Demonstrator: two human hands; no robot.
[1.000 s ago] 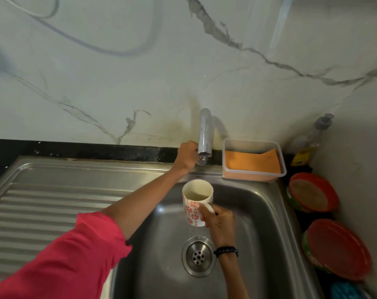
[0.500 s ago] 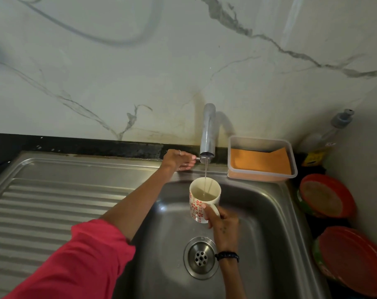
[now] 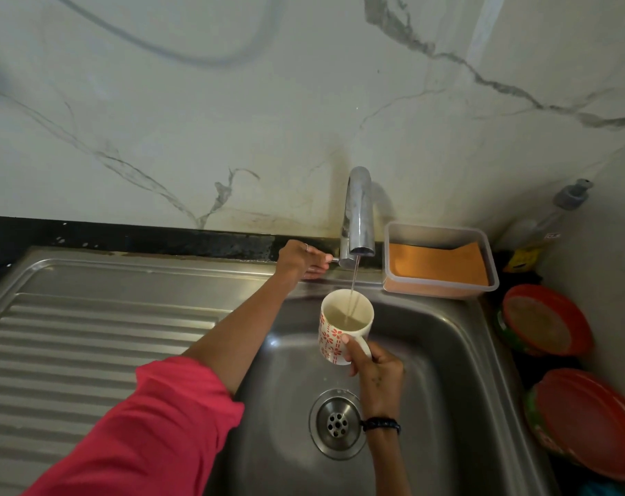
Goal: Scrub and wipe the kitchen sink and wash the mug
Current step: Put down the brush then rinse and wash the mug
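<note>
A ridged steel draining board sits at the left, joined to the sink (image 3: 447, 352). The left hand (image 3: 296, 259), reaching from a pink sleeve, pinches the small tap lever beside the tap (image 3: 357, 213). A thin stream falls into the mug (image 3: 345, 325), held upright above the basin. The right hand (image 3: 377, 370) grips its handle, thumb on top. The mug looks ceramic: rigid, breakable, likely slippery when wet and heavier as it fills, so the handle seems the safest hold. A plastic box (image 3: 441, 261) stands right of the tap.
</note>
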